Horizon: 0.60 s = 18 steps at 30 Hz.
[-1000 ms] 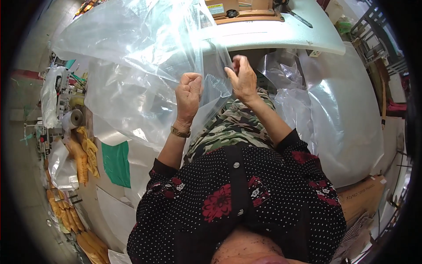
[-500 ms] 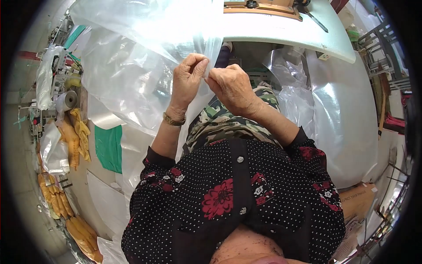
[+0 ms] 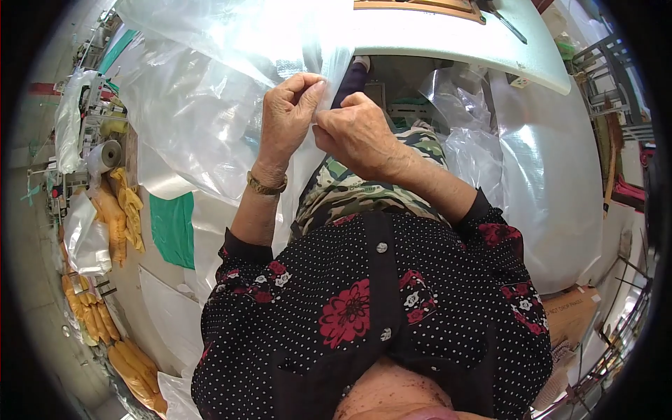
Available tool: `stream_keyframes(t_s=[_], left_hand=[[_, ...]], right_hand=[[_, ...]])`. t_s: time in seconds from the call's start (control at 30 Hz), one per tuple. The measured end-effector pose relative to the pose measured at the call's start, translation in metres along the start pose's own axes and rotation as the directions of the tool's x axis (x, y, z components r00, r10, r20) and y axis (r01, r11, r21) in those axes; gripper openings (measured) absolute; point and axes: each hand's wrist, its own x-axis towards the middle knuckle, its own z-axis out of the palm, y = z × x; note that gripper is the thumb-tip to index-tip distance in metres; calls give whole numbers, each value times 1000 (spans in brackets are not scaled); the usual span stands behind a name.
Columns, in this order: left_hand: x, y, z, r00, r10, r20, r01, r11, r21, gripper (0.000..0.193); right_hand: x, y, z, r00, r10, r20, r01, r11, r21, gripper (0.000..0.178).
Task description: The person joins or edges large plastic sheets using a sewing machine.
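A large sheet of clear plastic film (image 3: 203, 119) spreads over the table's left part and hangs down in folds towards my lap. Its gathered edge runs into my fingers. My left hand (image 3: 288, 115) pinches this edge between thumb and forefinger, and a watch sits on that wrist. Close beside it, my right hand (image 3: 360, 133) is closed with bent fingers, its thumb and forefinger at the same edge of the film. The exact spot where the right fingertips grip is partly hidden by the hand itself.
A white table (image 3: 448, 35) lies ahead, with a wooden frame (image 3: 427, 8) and a dark pointed tool (image 3: 509, 28) on it. More clear film (image 3: 546, 189) hangs at the right. Yellow bundles (image 3: 112, 224) and a film roll (image 3: 107, 155) are at left; a cardboard box (image 3: 572, 315) stands lower right.
Both hands have shifted slightly left and a little farther from my body, still together at the film's edge. The film's gathered folds have moved left with them.
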Motion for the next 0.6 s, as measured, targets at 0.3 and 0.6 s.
stream_keyframes(t_s=[0.3, 0.6], left_hand=[[10, 2, -1, 994, -94, 60, 102, 985, -140, 10], [44, 84, -79, 939, 334, 88, -306, 686, 661, 9]], right_hand=[[14, 9, 6, 970, -240, -48, 217, 932, -290, 11], [116, 68, 30, 783, 568, -254, -272, 680, 681, 37]])
